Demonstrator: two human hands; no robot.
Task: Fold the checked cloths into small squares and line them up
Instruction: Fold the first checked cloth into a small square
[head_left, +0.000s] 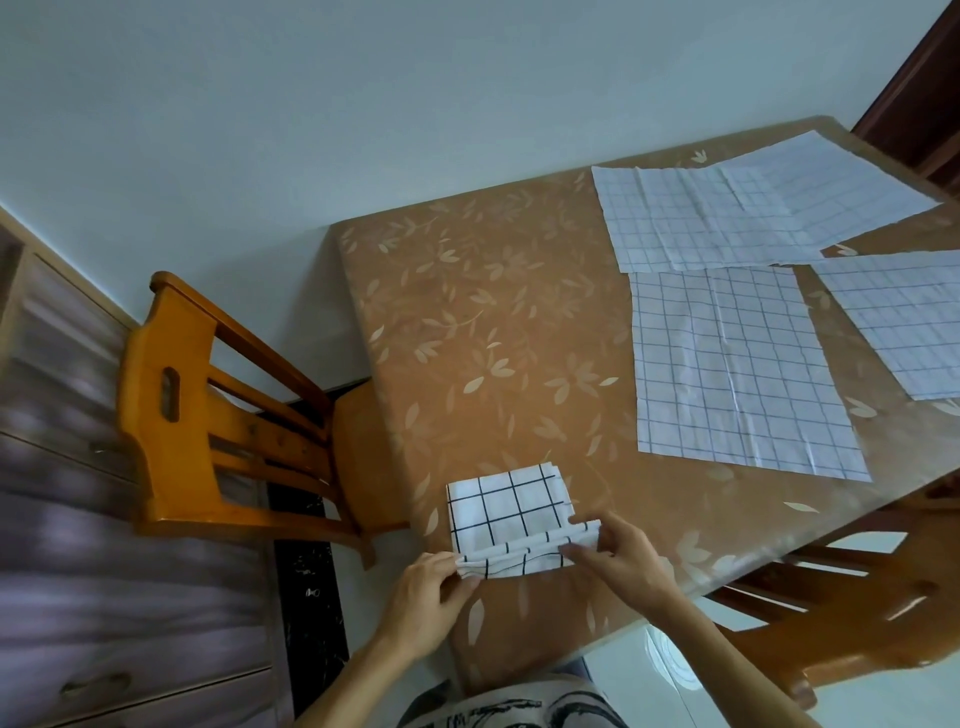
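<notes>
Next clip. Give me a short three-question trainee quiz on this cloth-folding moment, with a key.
1. True or false: the left hand and right hand both pinch the folded cloth.
2. The unfolded cloths lie: A) piled under the hands; B) spread flat on the table; C) on the floor.
3. Fill in: the hands hold the folded cloth at its ___ edge (near/far).
Key: 1 true; 2 B; 3 near.

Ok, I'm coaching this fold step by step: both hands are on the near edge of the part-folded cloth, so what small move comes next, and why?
Probably carry that near edge forward over the part-folded cloth to its far edge. The left hand and right hand each pinch a near corner, and that edge is lifted and curled over, the fold unfinished.
</notes>
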